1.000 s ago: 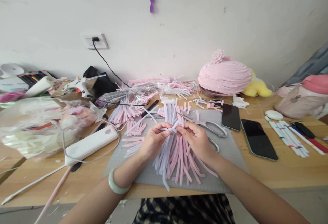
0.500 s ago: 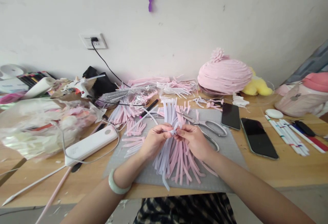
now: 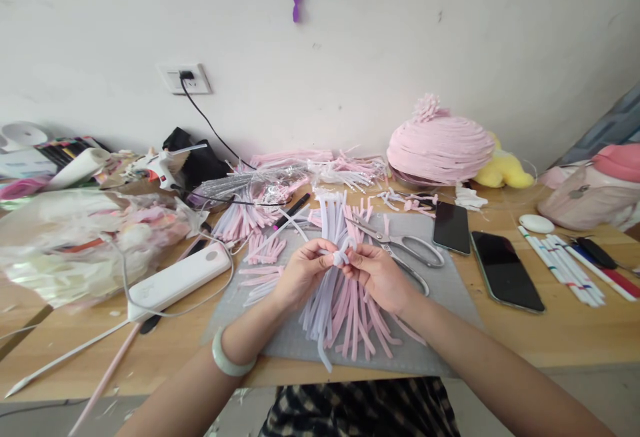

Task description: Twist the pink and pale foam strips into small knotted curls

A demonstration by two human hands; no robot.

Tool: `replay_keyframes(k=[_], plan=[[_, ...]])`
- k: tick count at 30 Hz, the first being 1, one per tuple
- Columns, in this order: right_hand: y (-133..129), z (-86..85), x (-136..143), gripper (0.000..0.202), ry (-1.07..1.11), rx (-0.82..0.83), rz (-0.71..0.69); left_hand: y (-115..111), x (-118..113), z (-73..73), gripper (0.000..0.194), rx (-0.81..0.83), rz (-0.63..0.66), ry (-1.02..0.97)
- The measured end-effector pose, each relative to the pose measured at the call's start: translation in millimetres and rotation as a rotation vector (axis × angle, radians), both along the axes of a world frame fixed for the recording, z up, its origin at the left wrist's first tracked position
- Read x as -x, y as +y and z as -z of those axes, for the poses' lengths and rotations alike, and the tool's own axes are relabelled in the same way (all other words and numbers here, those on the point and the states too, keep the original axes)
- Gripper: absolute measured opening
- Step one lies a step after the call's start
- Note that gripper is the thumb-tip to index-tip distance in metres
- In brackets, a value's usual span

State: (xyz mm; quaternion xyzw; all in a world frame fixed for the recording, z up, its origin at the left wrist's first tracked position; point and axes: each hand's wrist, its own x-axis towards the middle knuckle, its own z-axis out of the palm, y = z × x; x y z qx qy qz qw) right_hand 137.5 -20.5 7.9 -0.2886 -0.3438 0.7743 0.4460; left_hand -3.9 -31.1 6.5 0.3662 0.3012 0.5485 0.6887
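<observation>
Between my two hands is a pale lavender pipe cleaner (image 3: pixel 341 257), bent into a small knotted loop. My left hand (image 3: pixel 306 270) pinches its left side between thumb and fingers. On the other side, the fingertips of my right hand (image 3: pixel 375 271) are closed on it too. Below my hands, many lavender pipe cleaners (image 3: pixel 316 320) and pink pipe cleaners (image 3: pixel 357 330) lie fanned out over the grey cutting mat (image 3: pixel 440 303). Metal scissors (image 3: pixel 413 250) rest on the mat just beyond my right hand. Shorter pink pieces (image 3: pixel 267 250) lie left of the pile.
A white glue gun-like tool (image 3: pixel 163 167) and a plastic bag of scraps (image 3: pixel 90 243) are at the left, near a white power strip-like box (image 3: pixel 177 280). Two phones (image 3: pixel 506 270) and several markers (image 3: pixel 565 267) lie right. A pink wrapped dome (image 3: pixel 440 147) stands behind.
The lavender pipe cleaner's knot looks fuller and shows more plainly between my fingertips. My hands stay in nearly the same place; the view has shifted slightly.
</observation>
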Motion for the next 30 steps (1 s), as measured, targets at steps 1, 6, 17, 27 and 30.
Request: replay_keyframes(k=[1,6,17,27,30], plan=[[0,-0.8,0,0.016,-0.004,0.002,0.012,1,0,1.0,0.013,-0.013,-0.027,0.012],[1,-3.1,0,0.018,-0.07,-0.046,0.099,6,1,7.4,0.013,-0.137,-0.172,0.173],[5,0.7,-1,0.02,-0.116,-0.067,0.133,6,6,6.4,0.007,-0.325,-0.23,0.499],[8,3.3,-2,0.022,-0.061,-0.007,0.101,-4,8,-6.2,0.013,-0.549,-0.255,0.814],[8,4.6,-2,0.021,-0.086,-0.054,0.113,-3,8,-5.0,0.011,-0.524,-0.309,0.833]])
